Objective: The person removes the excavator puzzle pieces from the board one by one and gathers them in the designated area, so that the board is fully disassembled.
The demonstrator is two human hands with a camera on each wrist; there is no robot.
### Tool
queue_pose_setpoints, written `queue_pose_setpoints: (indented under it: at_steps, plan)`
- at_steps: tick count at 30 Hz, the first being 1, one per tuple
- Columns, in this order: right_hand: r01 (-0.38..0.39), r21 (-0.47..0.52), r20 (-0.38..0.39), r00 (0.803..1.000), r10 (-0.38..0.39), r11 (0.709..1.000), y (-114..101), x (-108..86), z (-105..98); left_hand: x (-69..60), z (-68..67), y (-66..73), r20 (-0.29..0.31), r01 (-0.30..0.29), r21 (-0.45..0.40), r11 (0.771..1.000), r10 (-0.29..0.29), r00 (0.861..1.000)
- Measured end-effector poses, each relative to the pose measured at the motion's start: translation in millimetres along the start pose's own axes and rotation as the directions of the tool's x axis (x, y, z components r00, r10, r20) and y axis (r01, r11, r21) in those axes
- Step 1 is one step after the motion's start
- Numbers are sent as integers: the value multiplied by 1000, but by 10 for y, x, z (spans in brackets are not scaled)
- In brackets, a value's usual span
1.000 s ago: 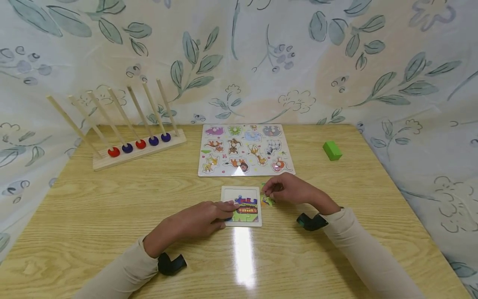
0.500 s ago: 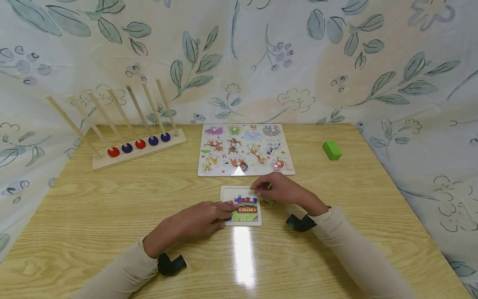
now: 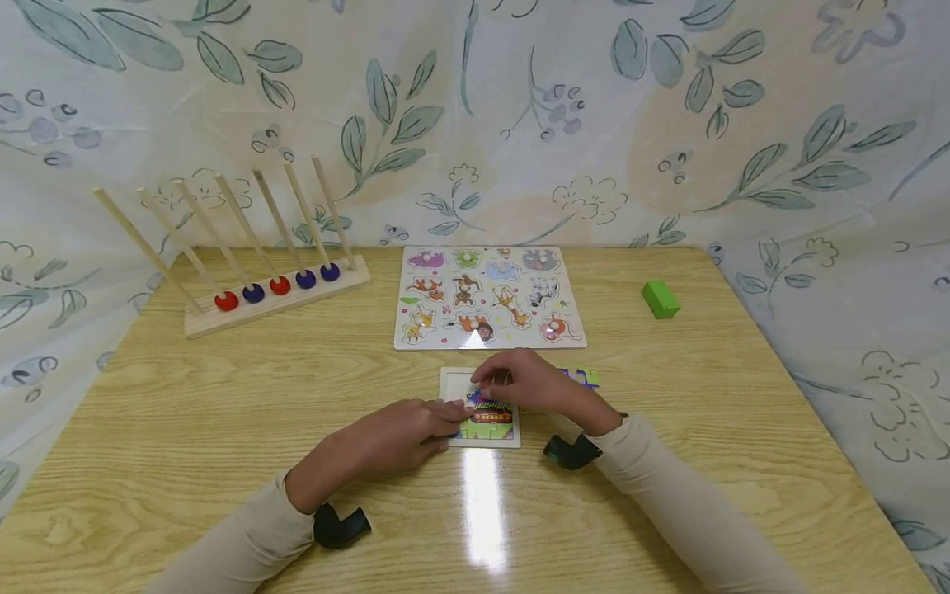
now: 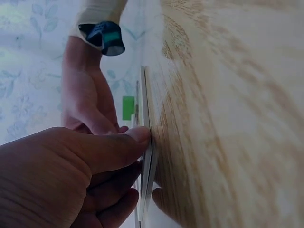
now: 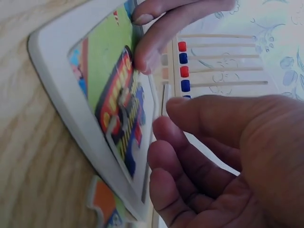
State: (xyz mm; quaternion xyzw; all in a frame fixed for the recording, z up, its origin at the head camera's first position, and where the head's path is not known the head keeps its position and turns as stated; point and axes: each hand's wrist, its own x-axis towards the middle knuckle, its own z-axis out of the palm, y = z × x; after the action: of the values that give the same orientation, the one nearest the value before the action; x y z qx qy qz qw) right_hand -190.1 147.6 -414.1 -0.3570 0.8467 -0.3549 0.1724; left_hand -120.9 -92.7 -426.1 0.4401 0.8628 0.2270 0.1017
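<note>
A small square jigsaw tray [image 3: 454, 378] with a white border lies on the table, partly filled with a colourful vehicle picture on green. My left hand [image 3: 393, 433] holds its left near corner, thumb [image 4: 137, 134] at the edge and fingertips [image 5: 149, 61] on the picture. Above the tray's upper part is my right hand [image 3: 527, 381], thumb and index finger pinching what looks like a thin jigsaw piece [image 5: 165, 97], seen edge-on. Another jigsaw piece [image 5: 103, 199], with orange on it, lies just outside the tray. More loose pieces [image 3: 586, 377] show behind the right wrist.
An animal peg-puzzle board [image 3: 490, 299] lies behind the tray. At the back left stands a wooden rack [image 3: 278, 301] with upright rods and several red and blue beads. A green block [image 3: 660, 299] sits at the back right. Patterned cloth [image 3: 475, 124] hangs behind the table.
My right hand has moved left from the loose pieces beside the tray to over the tray, uncovering pieces on the right. The left hand and the tray have stayed in place.
</note>
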Motion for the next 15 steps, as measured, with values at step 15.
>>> queue_pose_setpoints:
  at_steps: [15]
  plan:
    - [-71,16,-1,998,71,997,-13,76,52,-6,-16,6,10,16,-12,1000,-16,1000]
